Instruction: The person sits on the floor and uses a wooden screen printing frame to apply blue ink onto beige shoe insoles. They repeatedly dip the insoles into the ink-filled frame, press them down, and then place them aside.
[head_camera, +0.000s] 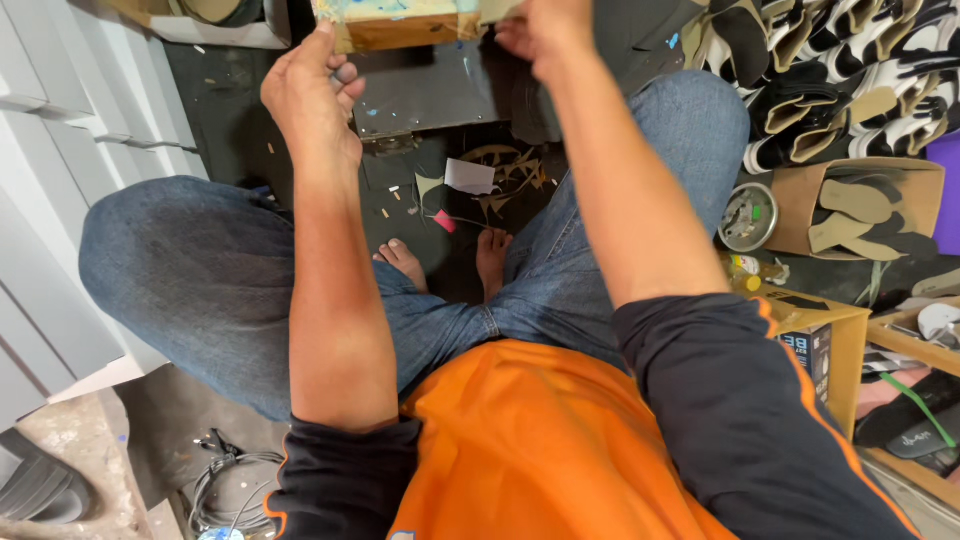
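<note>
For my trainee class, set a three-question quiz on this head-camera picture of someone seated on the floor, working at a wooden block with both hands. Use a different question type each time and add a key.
1. True or false: the left hand grips the end of the wooden block at the top of the picture.
2. What lies stacked at the upper right? A) sandal soles B) glass bottles C) folded towels
3. Fill in: the cardboard box to the right of the person's knee holds flat ____ -shaped cutouts.

Key
1. True; the right hand is at the block's other end.
2. A, the black, white and tan sandal soles.
3. Foot (sole).
</note>
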